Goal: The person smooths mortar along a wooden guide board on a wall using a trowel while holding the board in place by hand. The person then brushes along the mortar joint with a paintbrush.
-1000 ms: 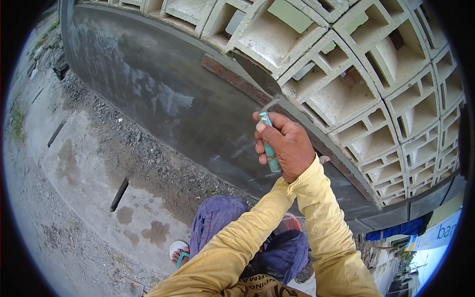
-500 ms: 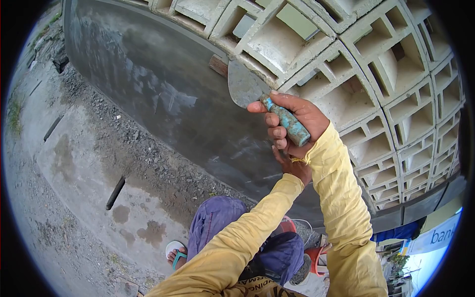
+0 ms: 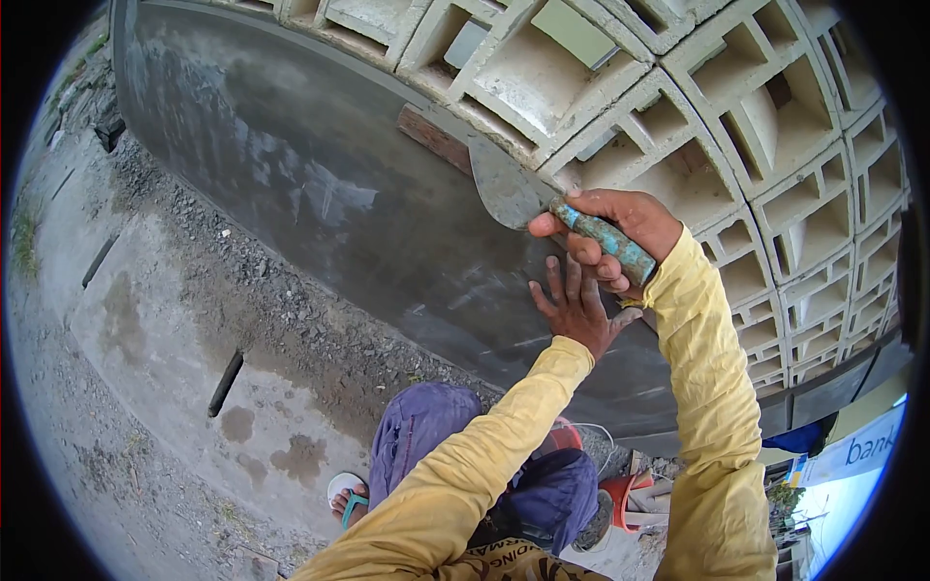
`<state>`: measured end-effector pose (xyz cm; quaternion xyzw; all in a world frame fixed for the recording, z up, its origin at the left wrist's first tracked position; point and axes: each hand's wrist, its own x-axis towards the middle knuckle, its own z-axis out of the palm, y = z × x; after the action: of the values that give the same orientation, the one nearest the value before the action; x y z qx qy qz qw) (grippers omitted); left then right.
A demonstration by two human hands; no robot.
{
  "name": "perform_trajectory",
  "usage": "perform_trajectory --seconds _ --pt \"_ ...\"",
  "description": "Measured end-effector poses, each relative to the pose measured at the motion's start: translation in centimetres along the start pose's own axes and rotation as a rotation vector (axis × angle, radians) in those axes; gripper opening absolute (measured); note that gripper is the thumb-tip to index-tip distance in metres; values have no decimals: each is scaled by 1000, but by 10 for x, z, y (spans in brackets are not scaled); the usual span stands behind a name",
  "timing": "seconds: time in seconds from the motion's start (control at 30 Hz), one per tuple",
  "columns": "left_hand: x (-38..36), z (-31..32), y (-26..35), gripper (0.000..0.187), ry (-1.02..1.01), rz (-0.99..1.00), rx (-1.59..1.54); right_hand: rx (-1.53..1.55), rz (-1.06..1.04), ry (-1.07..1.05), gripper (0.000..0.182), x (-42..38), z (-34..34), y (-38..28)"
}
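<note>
My right hand is wrapped around the worn, blue-flecked handle of a trowel. Its rounded grey blade lies at the top edge of the smooth grey plastered wall, just under the pale openwork blocks. A reddish-brown strip, wood or brick, sits at that edge and meets the blade's far side. Below the trowel handle, my left hand has its fingers spread flat against the plaster and looks to hold nothing. The right palm is hidden behind the handle.
Decorative breeze blocks rise above the wall. Gravel runs along its foot, beside a concrete strip with dark slots. Near my legs stand orange-red buckets. A banner hangs at the far right.
My right hand and the trowel have shifted right and slightly down, uncovering more of the reddish strip. My left hand, mostly hidden before, now shows with fingers spread on the wall.
</note>
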<state>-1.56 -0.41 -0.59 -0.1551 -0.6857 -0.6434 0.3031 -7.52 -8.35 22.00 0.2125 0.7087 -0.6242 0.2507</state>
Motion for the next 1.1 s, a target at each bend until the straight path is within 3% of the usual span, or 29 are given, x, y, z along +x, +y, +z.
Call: perform_trajectory --seconds 0.13,0.17,0.43,0.63,0.87,0.97,1.1 --pt "0 -2 1 122 -94 -26 45 141 -18 32 49 -22 -8 15" --pt "1 -1 0 113 -4 -5 10 161 -24 66 49 -22 -1 13" --pt "3 -4 2 114 19 -13 6 -70 -127 -134 44 28 15 -20" --pt "2 -2 0 114 5 -17 4 -15 -59 -247 43 48 6 -27" --pt "4 -6 4 122 -36 -23 -2 -122 -69 -153 43 42 19 -32" --pt "2 -1 0 110 23 1 23 -121 -33 -144 44 20 16 -21" --pt "-3 -1 -2 109 -28 -16 11 -90 -142 -150 44 5 22 -10"
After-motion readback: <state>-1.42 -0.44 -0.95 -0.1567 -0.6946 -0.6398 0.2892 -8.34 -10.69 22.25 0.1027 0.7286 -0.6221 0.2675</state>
